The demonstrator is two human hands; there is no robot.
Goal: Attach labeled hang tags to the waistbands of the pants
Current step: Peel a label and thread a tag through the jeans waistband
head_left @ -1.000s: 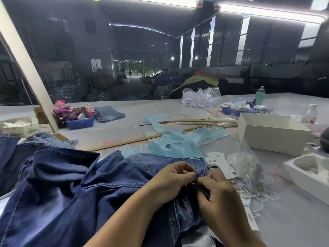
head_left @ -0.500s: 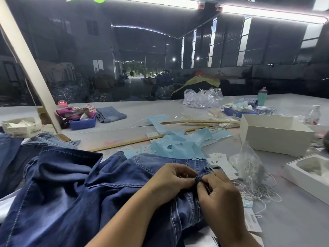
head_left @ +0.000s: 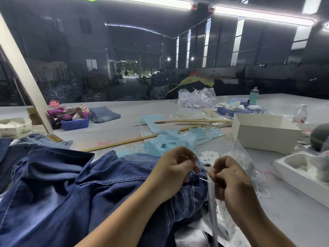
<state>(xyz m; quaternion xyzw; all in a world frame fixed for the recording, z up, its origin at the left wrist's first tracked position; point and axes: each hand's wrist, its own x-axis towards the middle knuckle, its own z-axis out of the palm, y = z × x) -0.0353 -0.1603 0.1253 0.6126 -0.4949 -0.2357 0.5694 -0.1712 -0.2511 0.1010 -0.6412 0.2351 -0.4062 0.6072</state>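
Dark blue jeans [head_left: 74, 189] lie bunched on the table in front of me, waistband toward the right. My left hand [head_left: 175, 164] pinches the waistband near a belt loop. My right hand [head_left: 229, 177] is closed on a thin white tag string [head_left: 204, 179] that runs from the waistband. A white hang tag [head_left: 223, 211] hangs below my right hand, partly hidden by it. More printed tags [head_left: 210, 156] lie just beyond my hands.
A clear bag of white strings [head_left: 243, 157] sits right of my hands. An open white box [head_left: 263, 132] and a white tray [head_left: 302, 168] stand at the right. Light blue bags [head_left: 170, 139], wooden rulers [head_left: 124, 142], a blue bin [head_left: 74, 123] and folded jeans [head_left: 104, 114] lie farther back.
My hands have drawn apart: the right hand pulled right with the string, which is now taut between waistband and fist. The left hand stays on the waistband.
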